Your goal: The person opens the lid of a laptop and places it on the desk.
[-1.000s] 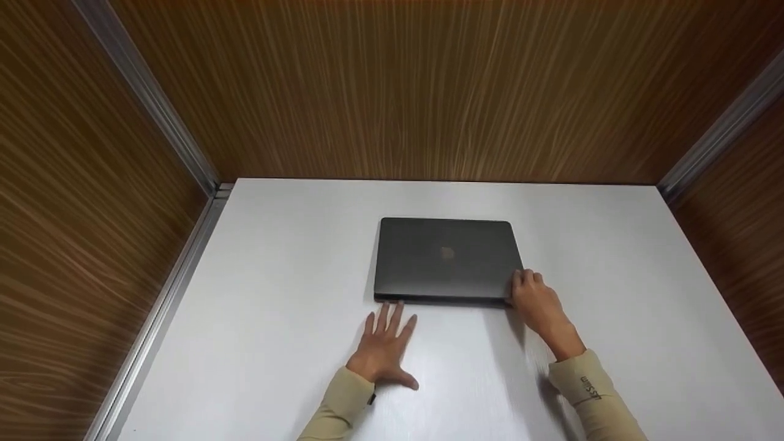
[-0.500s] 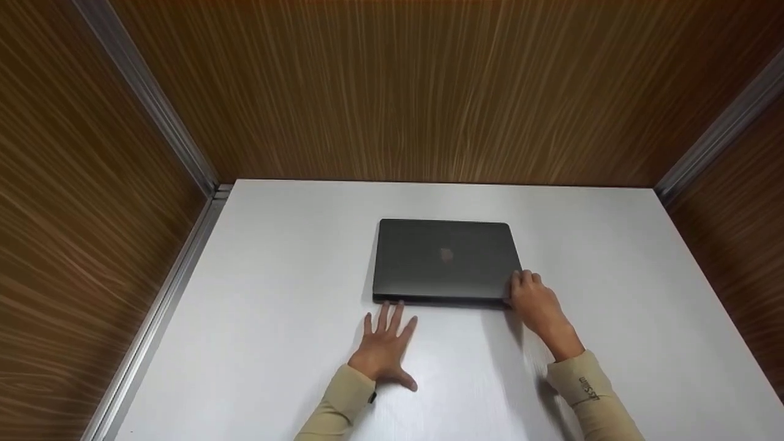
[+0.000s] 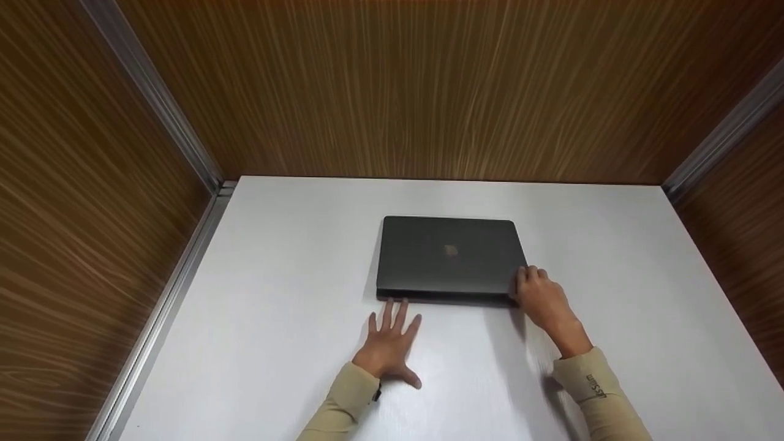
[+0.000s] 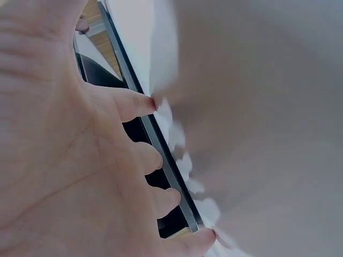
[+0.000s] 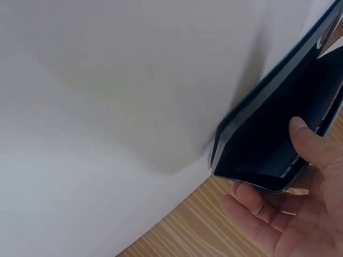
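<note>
A dark grey laptop [image 3: 453,269] with a logo on its lid lies flat on the white table. My right hand [image 3: 544,300] grips its near right corner, and the lid looks slightly raised along the near edge. In the right wrist view the thumb [image 5: 303,134] lies over the laptop's [image 5: 257,144] dark face, while the other fingers curl by its side edge. My left hand [image 3: 387,350] is spread on the table, fingertips at the near left edge. The left wrist view shows those fingers crossing the laptop's edge [image 4: 158,136]; the palm hides much of it.
The white table [image 3: 294,263] has a wood-grain panel [image 3: 429,92] standing behind it. More wood-grain panels rise at the left [image 3: 79,214] and right, joined by metal corner posts [image 3: 165,104]. A metal rail [image 3: 165,312] runs along the table's left side.
The dark band along the laptop's near edge is wider now, as the lid there has risen a little under my right hand. My left hand keeps its place; the view has shifted slightly.
</note>
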### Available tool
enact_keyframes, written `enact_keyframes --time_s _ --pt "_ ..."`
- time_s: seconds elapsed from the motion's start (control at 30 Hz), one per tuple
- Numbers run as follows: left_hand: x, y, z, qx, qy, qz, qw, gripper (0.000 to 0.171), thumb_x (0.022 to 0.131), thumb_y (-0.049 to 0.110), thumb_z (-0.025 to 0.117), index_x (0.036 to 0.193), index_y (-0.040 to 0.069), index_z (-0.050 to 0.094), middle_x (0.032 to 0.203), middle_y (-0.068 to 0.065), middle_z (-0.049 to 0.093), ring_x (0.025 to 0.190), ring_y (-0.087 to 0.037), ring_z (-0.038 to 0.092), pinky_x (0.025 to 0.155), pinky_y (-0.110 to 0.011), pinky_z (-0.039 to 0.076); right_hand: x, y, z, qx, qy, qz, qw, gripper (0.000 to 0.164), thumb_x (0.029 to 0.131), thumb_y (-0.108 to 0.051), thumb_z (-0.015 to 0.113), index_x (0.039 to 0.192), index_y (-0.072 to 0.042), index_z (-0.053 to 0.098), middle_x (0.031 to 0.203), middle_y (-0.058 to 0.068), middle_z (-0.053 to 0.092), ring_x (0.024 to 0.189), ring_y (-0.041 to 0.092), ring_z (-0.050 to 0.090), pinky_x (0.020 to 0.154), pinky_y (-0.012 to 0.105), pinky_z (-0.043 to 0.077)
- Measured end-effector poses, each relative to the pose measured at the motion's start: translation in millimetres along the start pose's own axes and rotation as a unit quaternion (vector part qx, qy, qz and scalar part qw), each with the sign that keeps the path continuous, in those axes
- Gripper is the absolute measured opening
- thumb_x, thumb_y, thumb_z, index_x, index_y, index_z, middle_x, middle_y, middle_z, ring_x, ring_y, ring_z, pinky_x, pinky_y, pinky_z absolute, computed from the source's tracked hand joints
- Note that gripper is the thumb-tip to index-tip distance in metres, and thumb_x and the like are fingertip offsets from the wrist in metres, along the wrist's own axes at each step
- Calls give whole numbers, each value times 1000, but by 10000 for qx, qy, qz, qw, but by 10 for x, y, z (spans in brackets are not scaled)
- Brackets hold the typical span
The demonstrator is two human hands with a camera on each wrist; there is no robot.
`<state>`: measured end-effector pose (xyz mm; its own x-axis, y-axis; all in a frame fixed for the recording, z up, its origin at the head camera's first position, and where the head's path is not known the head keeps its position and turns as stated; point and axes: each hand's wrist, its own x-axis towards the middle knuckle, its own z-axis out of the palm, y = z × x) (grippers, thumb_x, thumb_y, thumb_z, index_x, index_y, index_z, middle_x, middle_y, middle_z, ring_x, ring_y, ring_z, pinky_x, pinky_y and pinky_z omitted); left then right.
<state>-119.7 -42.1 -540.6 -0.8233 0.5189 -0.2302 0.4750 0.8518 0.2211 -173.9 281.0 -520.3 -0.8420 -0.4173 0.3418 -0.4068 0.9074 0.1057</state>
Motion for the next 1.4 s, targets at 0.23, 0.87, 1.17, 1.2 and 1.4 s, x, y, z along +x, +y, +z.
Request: enact_keyframes --time_s 0.23,0.87,1.17,1.2,1.4 --pt "9 -11 11 -121 -24 58 9999 124 60 57 93 158 9 35 165 -24 15 150 -49 10 112 -69 21 12 35 -27 -38 100 -142 9998 50 78 -5 86 111 22 60 96 32 59 82 46 63 51 50 55" --pt "15 13 35 -53 71 137 9999 123 58 58 93 157 11 38 166 -21 16 149 -51 10 111 -69 23 31 298 -30 99 514 -877 9948 44 81 -4 83 110 20 61 92 30 59 79 44 61 54 51 54" --pt "19 6 31 33 -9 148 9999 122 60 59 92 158 12 36 166 -20 16 149 -50 10 112 -69 22 50 356 -51 -24 826 -1228 9890 35 80 3 77 106 21 60 84 29 58 69 42 60 48 47 53" --pt "18 3 30 38 -10 154 9999 122 60 59 92 158 12 36 166 -20 16 149 -50 10 112 -69 22 46 362 -53 -23 810 -1238 9890 33 82 5 75 106 21 60 84 29 58 70 42 60 48 47 53" --pt "22 -11 38 -19 49 213 9998 122 59 59 92 157 11 38 165 -21 17 149 -51 11 111 -69 23 -1 421 -46 220 796 -1238 9889 30 85 12 69 112 21 61 93 31 62 80 44 64 55 48 56"
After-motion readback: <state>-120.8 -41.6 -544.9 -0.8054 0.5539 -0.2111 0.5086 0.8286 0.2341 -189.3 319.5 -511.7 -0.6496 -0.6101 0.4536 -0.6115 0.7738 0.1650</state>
